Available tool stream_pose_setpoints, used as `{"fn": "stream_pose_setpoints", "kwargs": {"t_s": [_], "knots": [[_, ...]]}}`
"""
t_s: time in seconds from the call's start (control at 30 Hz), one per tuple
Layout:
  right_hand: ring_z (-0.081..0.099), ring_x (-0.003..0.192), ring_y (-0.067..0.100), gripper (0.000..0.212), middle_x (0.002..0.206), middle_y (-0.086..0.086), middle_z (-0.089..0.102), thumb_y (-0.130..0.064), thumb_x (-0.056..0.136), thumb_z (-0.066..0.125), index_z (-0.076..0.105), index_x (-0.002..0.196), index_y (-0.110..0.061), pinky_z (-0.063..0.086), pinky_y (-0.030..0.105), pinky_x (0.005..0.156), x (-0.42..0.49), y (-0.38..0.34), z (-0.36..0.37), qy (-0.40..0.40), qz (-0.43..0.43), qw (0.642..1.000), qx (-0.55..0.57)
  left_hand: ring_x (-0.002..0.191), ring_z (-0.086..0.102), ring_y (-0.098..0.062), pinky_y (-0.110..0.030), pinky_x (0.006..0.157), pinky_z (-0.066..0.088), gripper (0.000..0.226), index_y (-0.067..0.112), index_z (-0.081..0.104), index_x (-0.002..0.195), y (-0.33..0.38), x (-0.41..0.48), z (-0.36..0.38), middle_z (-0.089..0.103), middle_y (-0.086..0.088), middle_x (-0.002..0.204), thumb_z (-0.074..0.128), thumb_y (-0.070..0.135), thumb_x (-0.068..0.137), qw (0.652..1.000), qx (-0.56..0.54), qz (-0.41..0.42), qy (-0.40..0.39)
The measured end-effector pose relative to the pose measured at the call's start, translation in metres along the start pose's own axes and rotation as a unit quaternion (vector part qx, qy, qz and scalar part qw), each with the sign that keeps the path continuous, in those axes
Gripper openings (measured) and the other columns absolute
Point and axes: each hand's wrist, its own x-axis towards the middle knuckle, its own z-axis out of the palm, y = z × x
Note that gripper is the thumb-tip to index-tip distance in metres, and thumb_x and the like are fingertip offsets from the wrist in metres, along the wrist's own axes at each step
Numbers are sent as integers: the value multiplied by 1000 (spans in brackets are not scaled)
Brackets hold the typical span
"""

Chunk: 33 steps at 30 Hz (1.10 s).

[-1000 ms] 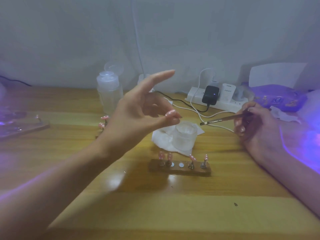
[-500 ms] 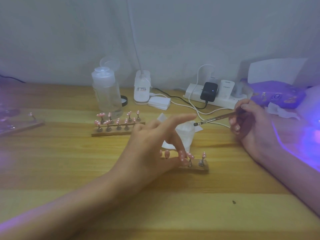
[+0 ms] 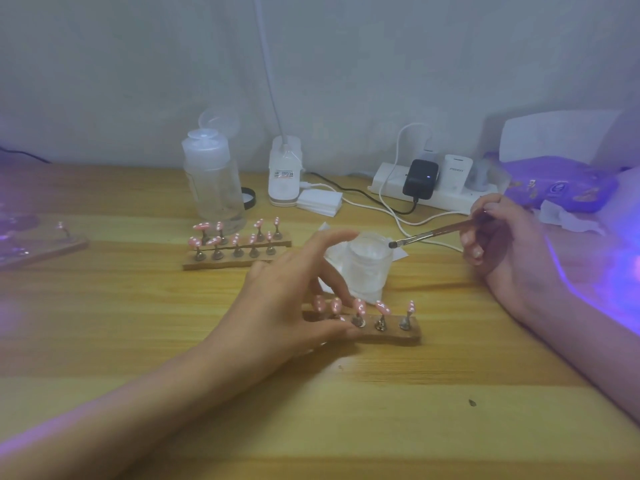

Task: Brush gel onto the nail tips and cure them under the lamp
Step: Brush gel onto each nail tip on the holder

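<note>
Near the table's middle, a small wooden holder [image 3: 391, 335] carries a row of pink nail tips on metal stands. My left hand [image 3: 291, 306] is at its left part, thumb and a finger pinching the third nail tip stand [image 3: 358, 315], index finger raised. My right hand [image 3: 502, 244] grips a gel brush [image 3: 436, 233]; its bristle end hovers over the rim of a frosted glass cup [image 3: 367, 268]. A second wooden holder [image 3: 239, 263] with several pink tips lies further back on the left. Purple lamp light glows at the right edge [image 3: 620, 289].
A clear plastic bottle [image 3: 212, 181], a white lamp base [image 3: 284, 178], a stack of pads [image 3: 320, 201] and a power strip [image 3: 433, 192] with cables line the back. A purple wipes pack [image 3: 561, 185] is at right, another board [image 3: 38, 251] at left.
My left hand came down from mid-air to the near holder and set a tip stand into its middle slot. The right hand with the brush barely moved.
</note>
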Motion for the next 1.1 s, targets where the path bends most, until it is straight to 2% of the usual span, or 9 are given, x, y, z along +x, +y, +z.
{"fn": "stream_pose_setpoints", "kwargs": {"t_s": [0.13,0.3,0.67,0.87,1.1], "knots": [[48,46,9,28,49,-1,52,-13,100,36,50,77,-18,33,16,40,-1,-1,0,4,5,1000,0,80,60,-9,-22,81,50,77,42,42,133,-6,-5,-3,68,13,87,85,24,71,998,-66,-22,2],[49,47,8,26,51,-1,51,-13,100,37,50,77,-18,33,17,40,-1,-2,0,17,14,1000,11,70,59,-6,-10,73,44,70,40,46,128,-10,-6,-3,67,10,81,83,10,76,996,-88,-30,-8],[47,45,8,28,50,0,51,-14,101,37,50,77,-18,32,17,41,-2,-2,1,19,17,1000,5,72,60,-10,-8,69,41,62,41,50,126,-11,-8,-1,64,12,78,81,15,79,995,-94,-14,16],[46,44,8,28,50,0,51,-15,101,38,50,76,-19,33,17,41,-1,-2,2,17,20,1000,2,73,59,-5,-5,72,37,62,41,50,127,-9,-7,-1,63,12,76,80,14,80,998,-65,12,23],[47,43,8,28,50,0,52,-14,101,38,50,76,-18,33,17,40,-1,-3,2,18,17,1000,0,71,58,-7,-6,67,39,66,40,49,129,-9,-4,-1,64,8,80,80,8,80,996,-92,7,-1]]}}
